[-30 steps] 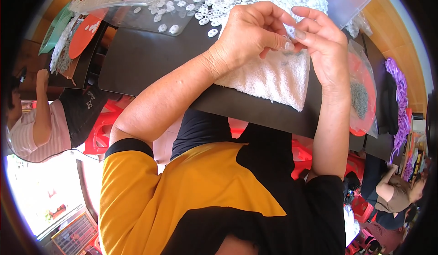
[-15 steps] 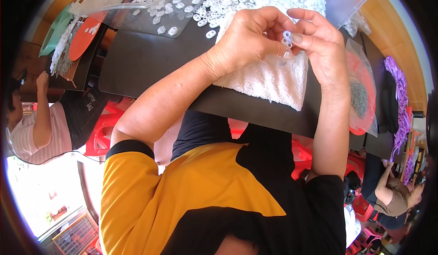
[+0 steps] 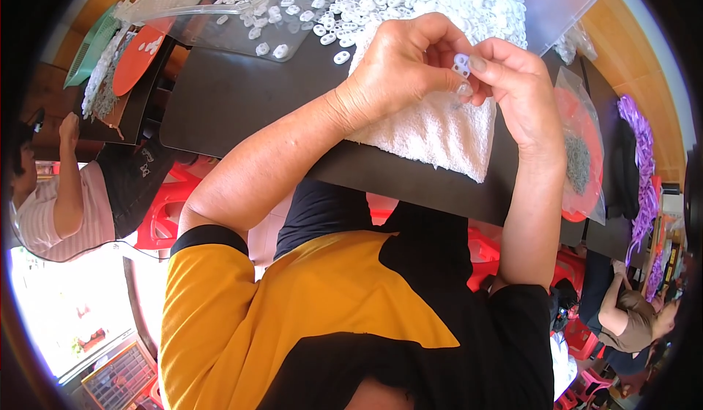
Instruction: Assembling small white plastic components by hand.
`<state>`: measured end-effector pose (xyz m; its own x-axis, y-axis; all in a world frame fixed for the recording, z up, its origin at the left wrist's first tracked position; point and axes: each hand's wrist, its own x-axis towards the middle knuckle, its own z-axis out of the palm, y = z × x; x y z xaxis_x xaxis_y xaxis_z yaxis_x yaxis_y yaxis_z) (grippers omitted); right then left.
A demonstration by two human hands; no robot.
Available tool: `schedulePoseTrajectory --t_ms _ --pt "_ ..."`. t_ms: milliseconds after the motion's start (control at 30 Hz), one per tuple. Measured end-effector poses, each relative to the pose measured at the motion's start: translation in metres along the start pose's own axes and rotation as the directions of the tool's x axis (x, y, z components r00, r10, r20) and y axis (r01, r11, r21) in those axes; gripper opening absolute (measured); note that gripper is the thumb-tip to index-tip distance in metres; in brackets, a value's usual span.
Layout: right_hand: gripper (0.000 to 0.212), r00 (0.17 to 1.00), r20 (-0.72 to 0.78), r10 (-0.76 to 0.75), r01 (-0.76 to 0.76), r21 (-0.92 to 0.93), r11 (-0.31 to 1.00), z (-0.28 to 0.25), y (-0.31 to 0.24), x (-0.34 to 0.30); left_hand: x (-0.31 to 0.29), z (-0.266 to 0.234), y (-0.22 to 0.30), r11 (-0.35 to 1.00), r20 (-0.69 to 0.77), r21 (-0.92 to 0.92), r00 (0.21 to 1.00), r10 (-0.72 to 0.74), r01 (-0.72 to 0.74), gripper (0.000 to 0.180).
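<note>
A white terry towel (image 3: 432, 128) is spread on the dark bench (image 3: 242, 95), nearest the person. Just above it, a small white plastic ring (image 3: 461, 63) is pinched between the fingertips of the left hand (image 3: 399, 62) and the right hand (image 3: 516, 91), both closed on it. Beyond the hands, a heap of like white rings (image 3: 454, 0) lies on the bench, with more scattered over a clear plastic sheet (image 3: 249, 25). A clear bag of small grey parts (image 3: 578, 157) rests to the right.

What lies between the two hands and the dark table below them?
In the head view, a white towel lies on the dark table under the left hand and right hand, which pinch a small white plastic piece.
</note>
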<state>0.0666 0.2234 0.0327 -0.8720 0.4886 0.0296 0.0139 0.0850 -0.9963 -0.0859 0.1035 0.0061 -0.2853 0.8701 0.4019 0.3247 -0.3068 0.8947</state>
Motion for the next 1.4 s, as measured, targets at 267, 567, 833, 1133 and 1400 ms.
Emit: schedulePoseTrajectory --t_ms 267,567,833,1133,1400 --pt "0.024 1.000 0.007 0.024 -0.024 0.017 1.000 0.002 -0.003 -0.002 -0.002 -0.002 0.005 0.994 -0.002 0.106 1.000 0.022 -0.022 0.032" --pt "0.023 0.997 0.078 0.027 -0.034 0.089 0.995 0.005 -0.005 -0.007 -0.009 0.000 0.001 0.948 -0.004 0.231 0.974 0.225 -0.218 0.027" --pt "0.020 0.996 0.087 0.038 -0.051 0.156 0.986 0.009 -0.006 -0.007 -0.008 -0.002 -0.004 0.880 -0.001 0.259 0.911 0.413 -0.399 0.024" --pt "0.021 0.994 0.113 0.009 -0.027 0.156 0.987 0.007 0.007 -0.002 -0.004 -0.006 -0.010 0.852 0.052 0.331 0.910 0.412 -0.405 0.023" --pt "0.019 0.996 0.082 0.044 -0.058 0.184 0.981 0.004 0.006 -0.001 -0.004 0.000 -0.013 0.861 0.024 0.345 0.921 0.389 -0.373 0.025"
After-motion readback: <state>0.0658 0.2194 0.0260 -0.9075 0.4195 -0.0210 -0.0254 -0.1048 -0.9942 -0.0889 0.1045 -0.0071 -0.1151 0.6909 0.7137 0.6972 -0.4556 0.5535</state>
